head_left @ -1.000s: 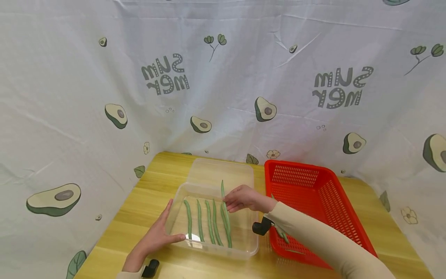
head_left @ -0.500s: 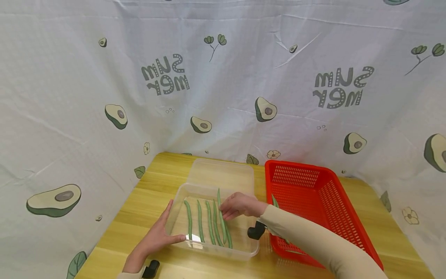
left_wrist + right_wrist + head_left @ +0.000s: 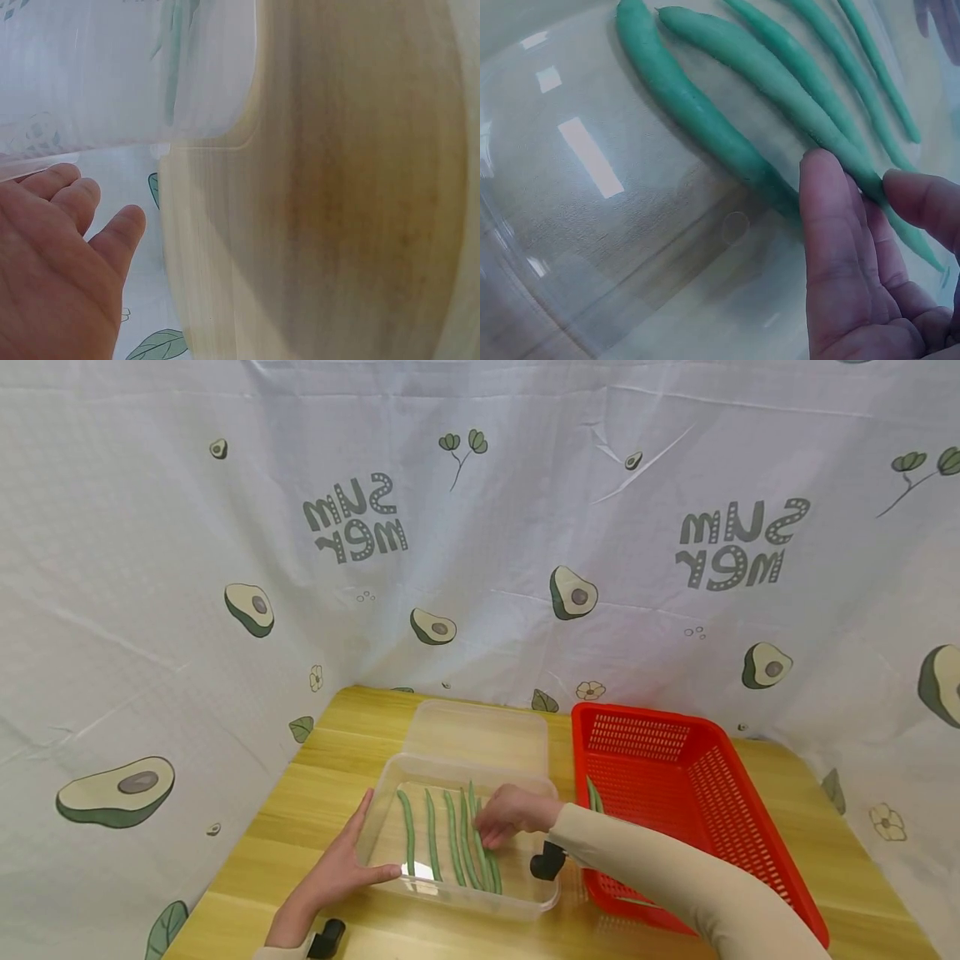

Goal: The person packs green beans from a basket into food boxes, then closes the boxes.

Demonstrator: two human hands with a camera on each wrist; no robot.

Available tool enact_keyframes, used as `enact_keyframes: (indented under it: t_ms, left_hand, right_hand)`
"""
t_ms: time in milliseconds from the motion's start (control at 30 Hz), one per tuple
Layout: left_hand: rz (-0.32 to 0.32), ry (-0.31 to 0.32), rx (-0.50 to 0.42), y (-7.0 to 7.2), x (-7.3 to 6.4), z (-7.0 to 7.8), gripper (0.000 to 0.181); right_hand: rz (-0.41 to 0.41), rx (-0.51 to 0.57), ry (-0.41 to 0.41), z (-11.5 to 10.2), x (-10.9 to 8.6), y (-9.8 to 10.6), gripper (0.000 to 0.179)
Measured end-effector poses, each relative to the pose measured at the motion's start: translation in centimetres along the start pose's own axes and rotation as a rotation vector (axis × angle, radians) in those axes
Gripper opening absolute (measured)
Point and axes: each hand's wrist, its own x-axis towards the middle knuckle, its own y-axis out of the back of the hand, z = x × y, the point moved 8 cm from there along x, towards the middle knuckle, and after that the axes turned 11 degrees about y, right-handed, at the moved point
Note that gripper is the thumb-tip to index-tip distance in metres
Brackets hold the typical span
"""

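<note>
A clear plastic box [image 3: 525, 897] stands on the table with several green beans [image 3: 409, 835] laid side by side inside. My right hand [image 3: 517, 810] reaches into it and pinches one green bean [image 3: 772, 86] between thumb and fingertips, low over the box floor. To the right of that bean lies another bean [image 3: 697, 112], its end hidden behind my fingers in the right wrist view. My left hand [image 3: 337, 868] spans the box's near left corner, fingers along the left side and thumb at the near rim. The left wrist view shows its fingers [image 3: 75, 195] against the box wall.
Right of the box stands a red perforated basket [image 3: 652, 714], where a few more beans [image 3: 595, 795] show partly behind my sleeve. A translucent lid [image 3: 480, 735] lies behind the box. A printed cloth [image 3: 510, 527] hangs at the table's back and sides.
My right hand has lowered the green bean into the row and drawn it slightly nearer to me. The left hand stays at the box corner.
</note>
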Motion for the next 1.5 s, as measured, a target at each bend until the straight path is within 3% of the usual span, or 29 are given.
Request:
enact_keyframes:
  t_ms: [367, 600, 900, 1067, 1267, 1500]
  left_hand:
    - [-0.005, 0.000, -0.012, 0.0, 0.0, 0.1, 0.117]
    - [-0.001, 0.009, 0.006, -0.1, 0.1, 0.1, 0.119]
    - [0.007, 0.001, 0.012, 0.0, 0.1, 0.1, 0.119]
    - [0.006, -0.002, 0.004, 0.0, 0.1, 0.0, 0.118]
    - [0.007, -0.023, 0.004, 0.1, 0.2, 0.0, 0.118]
    - [0.009, -0.042, -0.004, 0.0, 0.3, -0.1, 0.118]
  right_hand:
    - [-0.037, -0.057, -0.013, 0.5, 0.5, -0.9, 0.020]
    - [-0.015, -0.078, -0.019, 0.3, 0.6, -0.7, 0.020]
    - [0.008, -0.042, 0.048, -0.9, 0.4, 0.4, 0.020]
    - [0.047, 0.062, 0.084, -2.4, -0.3, 2.2, 0.023]
    - [0.108, 0.143, 0.151, -4.0, -2.2, 6.4, 0.034]
    - [0.206, 0.174, 0.165, -2.6, -4.9, 11.2, 0.040]
